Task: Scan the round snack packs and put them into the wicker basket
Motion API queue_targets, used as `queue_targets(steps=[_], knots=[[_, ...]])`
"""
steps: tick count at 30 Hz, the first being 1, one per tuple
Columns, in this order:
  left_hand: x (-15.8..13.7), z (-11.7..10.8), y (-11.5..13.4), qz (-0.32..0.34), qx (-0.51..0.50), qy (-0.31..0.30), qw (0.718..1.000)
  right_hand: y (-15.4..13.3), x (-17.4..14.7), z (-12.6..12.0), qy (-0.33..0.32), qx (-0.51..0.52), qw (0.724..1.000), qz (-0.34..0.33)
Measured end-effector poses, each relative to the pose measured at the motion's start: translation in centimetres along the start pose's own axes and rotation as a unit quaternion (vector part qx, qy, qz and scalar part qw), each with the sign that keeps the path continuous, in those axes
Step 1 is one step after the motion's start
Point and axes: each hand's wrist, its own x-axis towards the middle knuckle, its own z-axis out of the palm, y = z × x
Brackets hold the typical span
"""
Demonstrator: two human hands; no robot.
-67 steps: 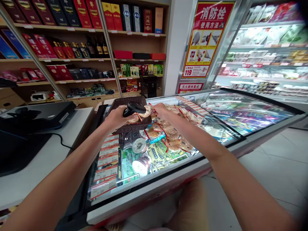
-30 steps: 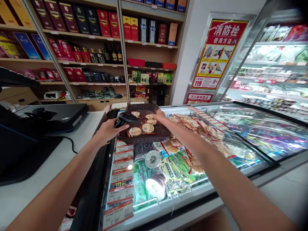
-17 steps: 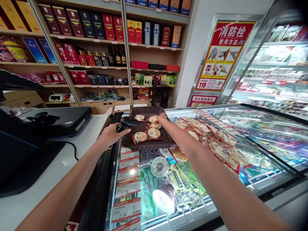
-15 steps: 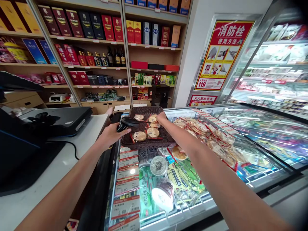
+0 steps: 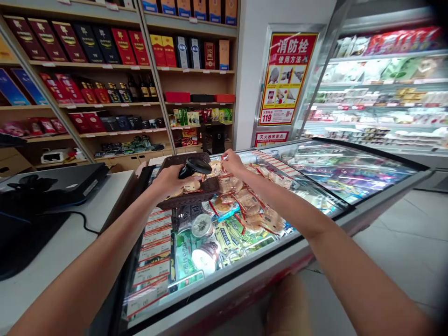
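Note:
My left hand (image 5: 168,181) is closed around a black handheld barcode scanner (image 5: 196,165), held over a dark brown woven basket (image 5: 178,202). Fingers of my right hand (image 5: 232,162) pinch a clear-wrapped round biscuit packet (image 5: 216,168) at the basket's right rim, just right of the scanner. Inside the basket lie a few similar packets (image 5: 192,185), partly covered by my left hand. Below my right forearm, a heap of red-edged biscuit packets (image 5: 248,200) spreads over the glass top of a freezer chest (image 5: 196,303).
Ice creams and cups (image 5: 202,226) show under the glass, beside a strip of price tags (image 5: 154,256). A white counter (image 5: 115,186) with a black device (image 5: 84,184) and cable is at left. Shelves of boxes (image 5: 129,46) stand behind; a lit refrigerated display (image 5: 381,93) is at right.
My view has turned to the right. My right hand has moved from inside the basket to its right rim with a biscuit packet, and the scanner has come closer to it.

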Motion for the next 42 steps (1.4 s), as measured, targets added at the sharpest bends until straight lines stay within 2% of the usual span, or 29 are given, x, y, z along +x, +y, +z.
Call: queue_targets(steps=[5,9,13,15,18,21,27,30,32,35,37,42], knots=[[0.7,1.4,5.0,0.068,0.009,-0.023,0.997,-0.2,1.6,-3.4,0.092,-0.113,0.989,0.025],[1.1,2.0,7.3,0.074,0.002,-0.024,0.997,1.0,1.6,-8.2,0.192,-0.246,0.949,0.037],[1.7,2.4,7.5,0.061,0.003,-0.037,0.997,3.4,0.9,-14.1,0.282,-0.261,0.918,0.098],[1.9,2.5,7.2,0.051,0.0,-0.035,0.998,4.9,0.4,-16.2,0.309,-0.264,0.904,0.136],[2.0,2.8,6.8,0.043,-0.004,-0.034,0.998,7.2,-0.7,-17.7,0.302,-0.279,0.895,0.171],[2.0,2.9,6.3,0.043,-0.017,-0.039,0.998,8.7,-1.3,-17.4,0.276,-0.293,0.897,0.181],[2.1,2.0,3.6,0.029,-0.039,-0.034,0.998,9.3,0.4,-14.8,0.277,-0.351,0.881,0.157],[2.0,1.0,1.0,0.011,-0.05,-0.011,0.999,8.7,2.2,-12.3,0.293,-0.393,0.862,0.129],[1.9,0.4,-1.2,-0.012,-0.062,0.006,0.998,8.1,3.4,-9.9,0.301,-0.442,0.841,0.084],[1.5,-0.2,-5.0,-0.055,-0.082,0.016,0.995,7.1,5.3,-5.2,0.273,-0.498,0.823,-0.008],[1.2,-0.5,-7.6,-0.083,-0.107,0.01,0.991,6.5,6.8,-1.3,0.227,-0.511,0.828,-0.053],[0.9,-0.5,-13.9,-0.142,-0.172,0.043,0.974,5.6,11.8,10.6,0.069,-0.517,0.849,-0.08]])
